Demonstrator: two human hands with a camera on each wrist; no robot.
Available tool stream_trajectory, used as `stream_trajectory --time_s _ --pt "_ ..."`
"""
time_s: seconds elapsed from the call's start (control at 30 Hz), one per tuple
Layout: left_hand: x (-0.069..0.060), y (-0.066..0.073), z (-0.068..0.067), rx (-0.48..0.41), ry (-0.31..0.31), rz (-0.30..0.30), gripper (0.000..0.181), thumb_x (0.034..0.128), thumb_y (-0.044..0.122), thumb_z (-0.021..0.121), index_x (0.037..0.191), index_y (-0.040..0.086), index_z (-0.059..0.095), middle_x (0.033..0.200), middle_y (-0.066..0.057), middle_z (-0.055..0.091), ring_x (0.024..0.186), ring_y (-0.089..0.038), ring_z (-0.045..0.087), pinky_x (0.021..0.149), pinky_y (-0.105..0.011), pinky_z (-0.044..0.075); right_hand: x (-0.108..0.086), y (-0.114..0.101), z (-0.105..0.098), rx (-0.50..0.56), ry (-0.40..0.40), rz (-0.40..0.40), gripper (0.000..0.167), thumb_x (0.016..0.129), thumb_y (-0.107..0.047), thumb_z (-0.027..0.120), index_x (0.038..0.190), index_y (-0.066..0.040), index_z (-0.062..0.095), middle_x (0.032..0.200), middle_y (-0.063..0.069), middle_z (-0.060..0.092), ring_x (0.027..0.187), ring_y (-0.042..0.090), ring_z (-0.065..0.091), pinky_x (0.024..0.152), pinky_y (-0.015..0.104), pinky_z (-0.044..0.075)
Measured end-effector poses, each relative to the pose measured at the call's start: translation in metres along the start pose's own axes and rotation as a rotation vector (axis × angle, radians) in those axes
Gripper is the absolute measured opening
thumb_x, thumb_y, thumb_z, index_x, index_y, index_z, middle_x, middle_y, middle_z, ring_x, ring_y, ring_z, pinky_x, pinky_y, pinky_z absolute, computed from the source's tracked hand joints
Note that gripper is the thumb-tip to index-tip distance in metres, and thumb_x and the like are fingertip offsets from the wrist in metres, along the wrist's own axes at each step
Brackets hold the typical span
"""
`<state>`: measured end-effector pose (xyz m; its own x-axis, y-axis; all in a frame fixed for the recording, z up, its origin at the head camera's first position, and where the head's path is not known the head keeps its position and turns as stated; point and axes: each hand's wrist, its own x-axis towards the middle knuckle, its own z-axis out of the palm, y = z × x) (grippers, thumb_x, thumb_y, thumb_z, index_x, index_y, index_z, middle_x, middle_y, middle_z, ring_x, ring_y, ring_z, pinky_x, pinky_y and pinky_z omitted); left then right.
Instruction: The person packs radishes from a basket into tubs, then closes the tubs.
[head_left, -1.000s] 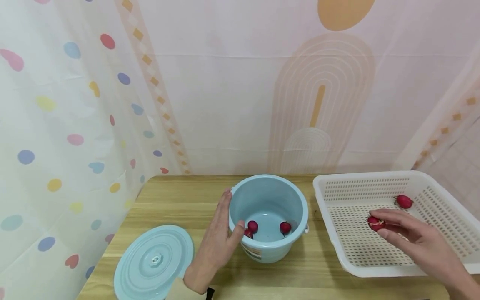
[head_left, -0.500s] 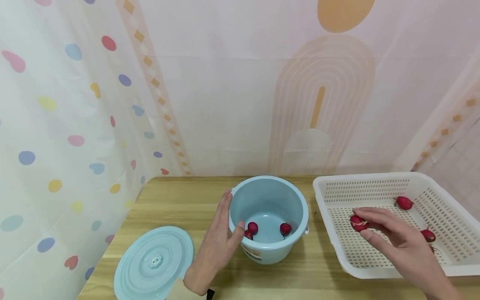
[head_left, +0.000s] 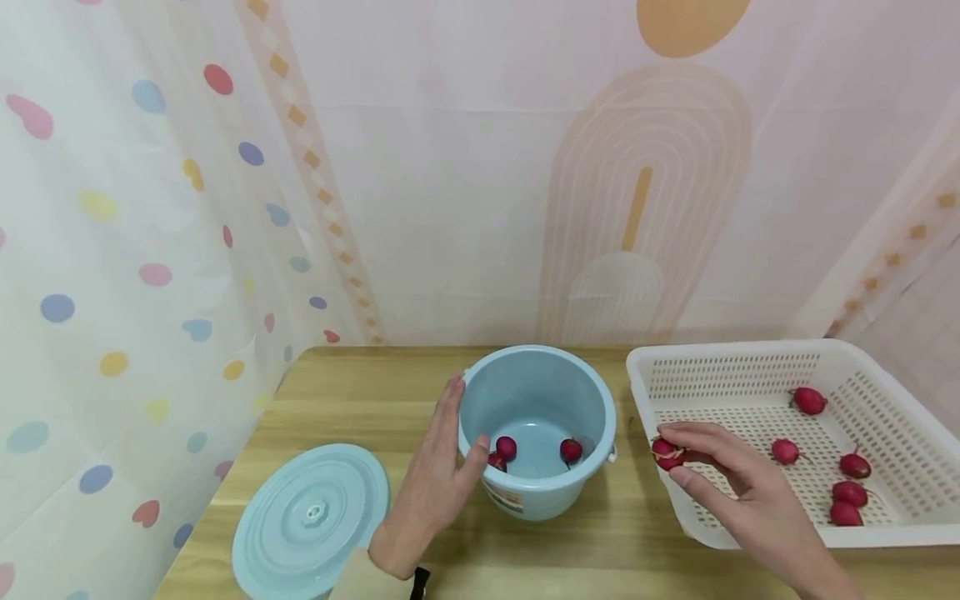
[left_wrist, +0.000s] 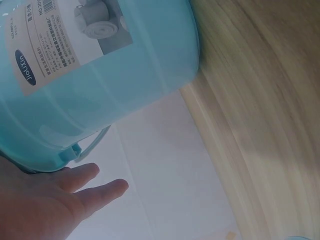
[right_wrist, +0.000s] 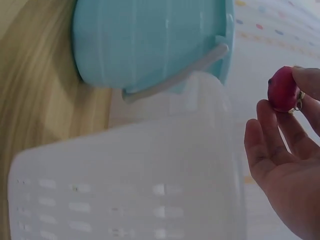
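A red radish is pinched between the thumb and fingers of my right hand, above the left rim of the white plastic basket. The right wrist view shows the same radish at the fingertips, stem end toward the palm. My left hand rests against the left side of a light blue bucket, fingers straight and thumb at the rim. In the left wrist view, two fingers of the left hand stretch past the bucket's rim. Inside the bucket lie radishes, three visible.
Several radishes lie scattered in the basket, mostly toward its right side. A round light blue lid lies on the wooden table left of my left hand. Behind the table hangs a patterned curtain.
My right hand has carried the radish leftward from over the middle of the basket to its left rim, uncovering more radishes. The left hand and bucket stay in place.
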<state>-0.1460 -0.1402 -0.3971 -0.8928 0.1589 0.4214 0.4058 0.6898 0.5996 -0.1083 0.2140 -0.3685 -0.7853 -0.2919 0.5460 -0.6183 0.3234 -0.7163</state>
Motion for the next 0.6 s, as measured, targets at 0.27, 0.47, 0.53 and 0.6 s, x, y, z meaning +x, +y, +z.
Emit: stream_trajectory --time_s 0.27,0.47,0.53,0.6 --pt "0.001 0.0 -0.001 0.003 -0.005 -0.003 0.077 0.1019 0.036 0.052 0.165 0.005 0.02 0.171 -0.011 0.022 0.152 -0.032 0.032 0.114 -0.057 0.038 0.006 -0.001 0.02 -0.051 -0.007 0.007 0.05 0.087 0.01 0.074 0.13 -0.014 0.071 0.131 0.003 0.068 0.124 0.006 0.06 0.101 0.014 0.046" --pt "-0.001 -0.002 -0.001 0.003 -0.008 -0.001 0.076 0.1022 0.036 0.052 0.164 0.005 0.021 0.172 -0.009 0.02 0.152 -0.032 0.032 0.113 -0.057 0.039 0.015 -0.004 0.035 -0.067 -0.021 -0.041 0.049 0.086 0.005 0.079 0.128 -0.018 0.073 0.13 -0.002 0.068 0.122 0.009 0.061 0.103 0.016 0.044" --pt "0.0 -0.002 0.0 0.001 -0.009 0.007 0.076 0.1024 0.036 0.052 0.164 0.004 0.021 0.171 -0.01 0.021 0.152 -0.032 0.032 0.113 -0.057 0.039 0.019 -0.006 0.038 -0.069 -0.024 -0.06 0.048 0.085 0.004 0.079 0.127 -0.019 0.073 0.13 -0.003 0.068 0.122 0.009 0.061 0.104 0.016 0.044" --pt "0.0 -0.002 0.0 -0.002 -0.009 0.009 0.076 0.1023 0.036 0.052 0.164 0.005 0.021 0.171 -0.01 0.021 0.152 -0.032 0.032 0.112 -0.057 0.04 0.024 -0.007 0.043 -0.074 -0.019 -0.093 0.049 0.084 0.004 0.081 0.128 -0.018 0.073 0.13 -0.001 0.068 0.121 0.01 0.062 0.105 0.016 0.043"
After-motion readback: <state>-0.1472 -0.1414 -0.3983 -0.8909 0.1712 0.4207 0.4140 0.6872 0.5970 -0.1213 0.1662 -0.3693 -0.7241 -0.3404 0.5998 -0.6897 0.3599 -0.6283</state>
